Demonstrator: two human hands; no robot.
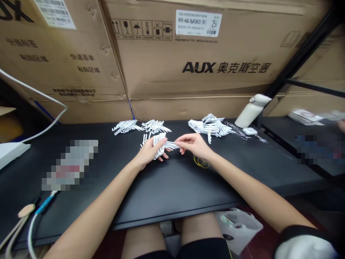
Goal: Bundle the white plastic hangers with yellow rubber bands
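Over the middle of the black table, my left hand [150,150] is closed around a bundle of white hooks [159,145] with bent ends, lined up side by side. Their straight ends stick out to the right. There my right hand [192,144] pinches the tips between thumb and fingers. Just below the right wrist lie thin yellow rubber bands [201,162]. Behind my left hand are two loose piles of similar white hooks, a left pile [126,126] and a right pile [155,126]. Farther right, banded bundles of hooks [211,126] lie heaped together.
A cream bottle [249,112] and a small white case [250,131] stand at the back right. Large cardboard boxes [161,79] wall off the back. On the left lies a blurred-out device [71,163] with a cable [44,205]. A plastic bag [238,230] hangs below the table edge.
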